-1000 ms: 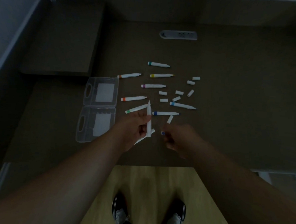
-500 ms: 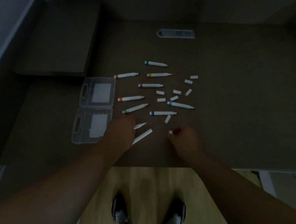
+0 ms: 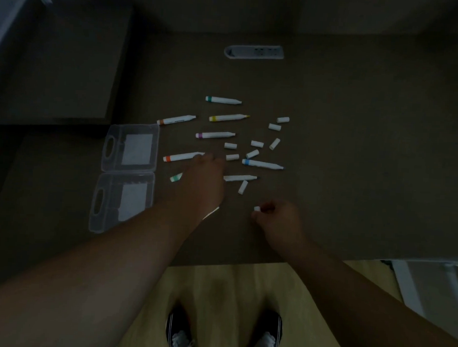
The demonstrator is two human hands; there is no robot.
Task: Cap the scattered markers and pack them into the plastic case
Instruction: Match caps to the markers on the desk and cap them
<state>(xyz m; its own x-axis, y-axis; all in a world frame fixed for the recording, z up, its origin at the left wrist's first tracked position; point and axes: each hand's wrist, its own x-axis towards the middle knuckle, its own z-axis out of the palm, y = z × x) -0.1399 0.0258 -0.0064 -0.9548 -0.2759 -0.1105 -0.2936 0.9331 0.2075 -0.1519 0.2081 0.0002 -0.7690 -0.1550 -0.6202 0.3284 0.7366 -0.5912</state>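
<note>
1. While the left hand [image 3: 203, 177] was stretched over the green marker [image 3: 176, 177], its grip could not be told.
2. A white cap [image 3: 257, 208] was pinched by the right hand [image 3: 278, 218].
3. The open plastic case [image 3: 127, 173] was seen at nine o'clock of the scattered markers [image 3: 223, 117] on the desk [image 3: 356, 153].

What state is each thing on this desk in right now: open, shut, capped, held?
Plastic case: open flat, no markers inside.
Yellow marker: uncapped, lying loose.
Blue marker: uncapped, lying loose.
Left hand: reaching over the markers; grip hidden.
Right hand: pinching a white cap.
</note>
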